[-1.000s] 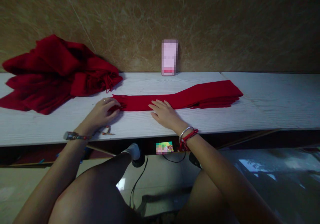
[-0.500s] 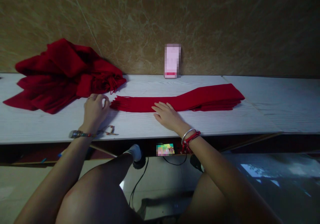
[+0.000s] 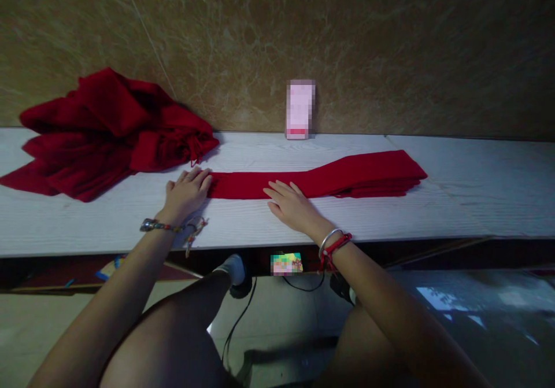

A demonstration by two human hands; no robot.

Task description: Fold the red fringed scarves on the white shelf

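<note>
Red scarf point(image 3: 323, 178) is pressed by the right hand point(image 3: 289, 204), fingers outspread, seemingly to steady it; its nine-o'clock end is covered by the left hand point(image 3: 187, 190), fingers extended, unclenched. Toward three it is laid along a white table point(image 3: 485, 191); a red heap point(image 3: 106, 130) is placed at ten, a phone point(image 3: 300, 109) at twelve.

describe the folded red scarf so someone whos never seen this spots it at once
Find the long white table along the brown marbled wall. On it, the folded red scarf lies beneath both hands, the left hand at its left end, the right hand on its near edge. Unlike the crumpled red cloth heap farther left, it forms a long, neat band.
</note>
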